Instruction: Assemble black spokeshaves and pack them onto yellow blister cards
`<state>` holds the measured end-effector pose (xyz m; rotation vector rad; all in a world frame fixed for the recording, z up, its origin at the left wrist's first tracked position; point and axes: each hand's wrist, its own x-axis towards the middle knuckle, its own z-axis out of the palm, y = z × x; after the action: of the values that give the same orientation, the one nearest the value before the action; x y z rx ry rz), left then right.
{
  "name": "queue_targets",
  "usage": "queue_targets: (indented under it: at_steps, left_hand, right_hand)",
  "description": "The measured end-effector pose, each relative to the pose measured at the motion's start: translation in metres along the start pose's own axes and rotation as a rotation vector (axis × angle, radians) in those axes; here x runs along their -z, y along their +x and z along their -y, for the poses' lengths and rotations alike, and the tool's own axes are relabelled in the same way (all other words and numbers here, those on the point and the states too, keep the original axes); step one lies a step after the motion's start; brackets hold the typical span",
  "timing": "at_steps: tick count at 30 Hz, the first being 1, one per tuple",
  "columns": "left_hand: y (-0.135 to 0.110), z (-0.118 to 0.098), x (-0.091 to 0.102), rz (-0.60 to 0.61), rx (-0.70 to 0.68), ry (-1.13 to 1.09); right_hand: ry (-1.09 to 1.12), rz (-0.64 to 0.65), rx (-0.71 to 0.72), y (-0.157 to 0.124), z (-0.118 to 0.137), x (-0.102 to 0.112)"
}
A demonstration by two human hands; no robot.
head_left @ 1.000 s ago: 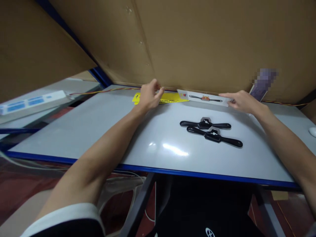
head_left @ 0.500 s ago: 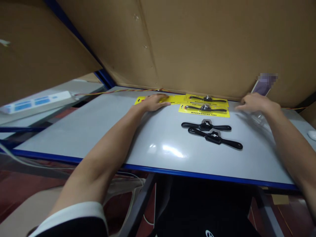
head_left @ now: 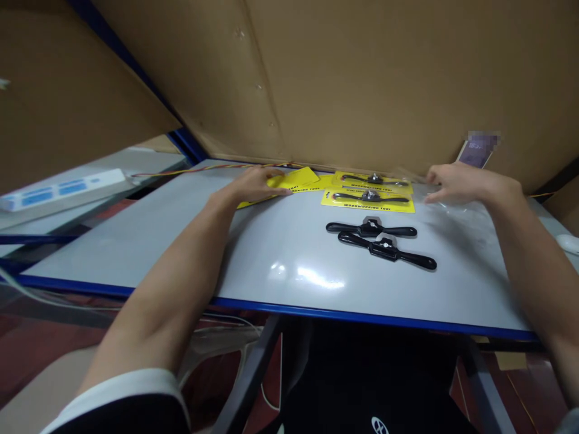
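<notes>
My left hand (head_left: 256, 184) grips a yellow backing card (head_left: 298, 178), tilted up at its right end; a second yellow card lies partly behind it. My right hand (head_left: 465, 181) is at the back right, fingers curled and thumb apart, around clear plastic packaging (head_left: 452, 208) that is hard to make out. Between my hands lie two packaged spokeshaves, one on the front yellow card (head_left: 382, 206), the other on the rear card (head_left: 357, 176). Nearer me, two loose black spokeshaves rest on the table: a rear one (head_left: 402, 231) and a front one (head_left: 418, 260).
The grey tabletop (head_left: 271, 241) has a blue front edge. A cardboard wall (head_left: 353, 78) rises behind it. A phone (head_left: 478, 150) leans there beside my right hand. At left lies a power strip (head_left: 67, 190); a white object (head_left: 567, 243) sits at the right edge.
My left hand has drawn a yellow card leftward and toward me, tilting it. My right hand's fingers have spread around the clear plastic, which shows further left. The view has shifted slightly.
</notes>
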<state>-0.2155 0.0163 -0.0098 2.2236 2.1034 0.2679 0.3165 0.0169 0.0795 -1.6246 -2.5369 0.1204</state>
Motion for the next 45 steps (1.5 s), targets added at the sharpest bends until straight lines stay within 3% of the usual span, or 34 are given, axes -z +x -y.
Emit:
queue_targets:
  at_steps: [2,5,9,14,21,24,33,39,42,45]
  left_hand:
    - [-0.005,-0.004,0.002,-0.027,-0.001,-0.041]
    - [-0.011,-0.015,0.009,-0.105,-0.011,-0.057]
    - [-0.016,-0.034,0.020,-0.122,-0.038,0.041]
    - [-0.017,-0.056,0.027,-0.278,-0.084,0.160]
    - [-0.028,-0.072,0.038,-0.523,-0.032,0.033]
    - [-0.030,-0.077,0.039,-0.540,-0.018,0.029]
    - [-0.037,-0.094,0.040,-0.479,-0.164,0.026]
    - [-0.034,-0.105,0.029,-0.726,-0.257,-0.028]
    - [-0.033,-0.115,0.020,-0.730,-0.283,-0.014]
    - [-0.034,-0.124,0.010,-0.659,-0.310,-0.017]
  right_hand:
    - [0.023,0.126,0.129,-0.005,0.045,-0.003]
    - [0.081,0.186,0.261,-0.011,0.103,-0.019]
    - [0.100,0.285,0.310,-0.012,0.131,-0.044]
    - [0.127,0.291,0.313,-0.012,0.125,-0.049]
    - [0.031,0.421,0.364,-0.016,0.137,-0.043]
    - [-0.025,0.398,0.333,-0.022,0.143,-0.043]
    - [-0.240,0.207,0.326,-0.023,0.155,-0.053]
    - [-0.001,0.333,0.337,0.000,0.113,-0.029]
    - [0.163,0.390,0.302,0.008,0.082,-0.021]
    - [0.376,0.498,0.238,0.011,0.060,-0.022]
